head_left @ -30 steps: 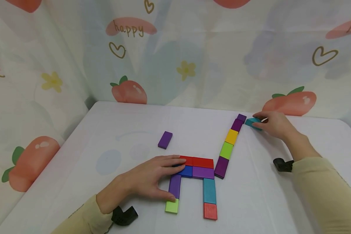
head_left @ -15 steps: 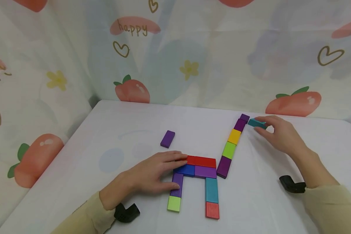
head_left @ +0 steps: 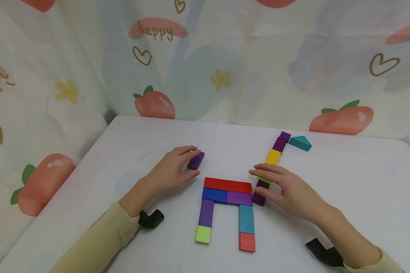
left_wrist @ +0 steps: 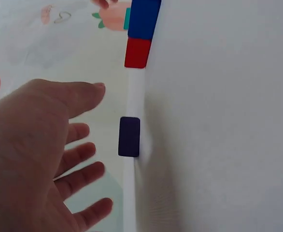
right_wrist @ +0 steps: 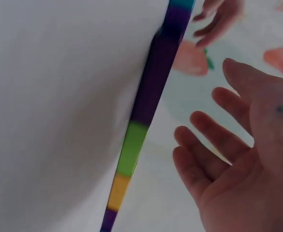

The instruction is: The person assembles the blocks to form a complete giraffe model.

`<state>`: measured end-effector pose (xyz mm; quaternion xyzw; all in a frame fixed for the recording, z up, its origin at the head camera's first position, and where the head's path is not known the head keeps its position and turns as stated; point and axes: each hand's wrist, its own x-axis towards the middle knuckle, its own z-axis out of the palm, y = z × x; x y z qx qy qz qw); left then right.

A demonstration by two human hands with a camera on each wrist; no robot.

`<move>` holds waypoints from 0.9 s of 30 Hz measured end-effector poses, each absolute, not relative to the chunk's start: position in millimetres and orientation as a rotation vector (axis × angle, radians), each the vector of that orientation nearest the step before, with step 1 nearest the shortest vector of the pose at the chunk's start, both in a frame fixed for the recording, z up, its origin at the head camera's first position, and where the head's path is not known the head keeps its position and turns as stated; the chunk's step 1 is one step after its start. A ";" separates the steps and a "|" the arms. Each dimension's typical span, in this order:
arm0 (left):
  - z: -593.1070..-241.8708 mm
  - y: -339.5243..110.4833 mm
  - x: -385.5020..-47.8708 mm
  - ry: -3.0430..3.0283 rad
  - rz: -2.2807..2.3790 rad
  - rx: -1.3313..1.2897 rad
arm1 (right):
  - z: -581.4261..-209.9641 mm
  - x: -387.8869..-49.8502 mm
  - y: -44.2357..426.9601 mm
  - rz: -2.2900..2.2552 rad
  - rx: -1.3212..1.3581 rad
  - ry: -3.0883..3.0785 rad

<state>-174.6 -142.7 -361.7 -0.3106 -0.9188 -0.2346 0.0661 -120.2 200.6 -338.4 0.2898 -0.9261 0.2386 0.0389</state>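
Note:
My left hand (head_left: 167,170) has its fingers spread beside a loose purple block (head_left: 196,160); the left wrist view shows a gap between the fingertips and that block. Over the slanted row of blocks hovers my right hand (head_left: 294,189), fingers relaxed and holding nothing, partly hiding a green block (right_wrist: 132,150) and a dark purple one (head_left: 258,198). Further up this row are a yellow block (head_left: 273,156) and two purple ones. A teal triangular block (head_left: 300,143) lies at the row's top end.
Two red blocks (head_left: 227,185) lie above a blue block (head_left: 214,195) and a purple block (head_left: 239,198). Two legs extend below, ending in a light green block (head_left: 203,234) and a coral-red block (head_left: 247,242). A printed curtain (head_left: 259,57) hangs behind the white table (head_left: 150,250).
My right hand has let go of the teal triangular block and come back toward me over the slanted row. My left hand has left the red and blue blocks and moved up to the loose purple block.

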 end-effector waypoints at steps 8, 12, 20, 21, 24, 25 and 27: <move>-361.7 -131.3 -192.7 -2.949 -0.673 -0.681 | -347.1 -99.0 181.5 0.590 1.092 -2.801; -363.1 -129.5 -198.0 -2.999 -0.709 -0.619 | -349.7 -97.1 181.1 0.523 1.157 -2.773; -360.8 -134.5 -196.5 -3.026 -0.806 -0.638 | -351.2 -95.1 182.4 0.402 1.205 -2.814; -360.2 -136.4 -194.9 -3.034 -0.810 -0.638 | -351.3 -95.0 182.2 0.394 1.204 -2.818; -358.1 -143.4 -188.5 -3.055 -0.799 -0.668 | -350.9 -94.3 181.2 0.377 1.193 -2.838; -357.5 -146.0 -185.9 -3.056 -0.791 -0.689 | -350.7 -94.1 180.9 0.374 1.189 -2.845; -356.9 -151.4 -180.5 -3.049 -0.789 -0.740 | -350.2 -93.8 180.5 0.369 1.183 -2.853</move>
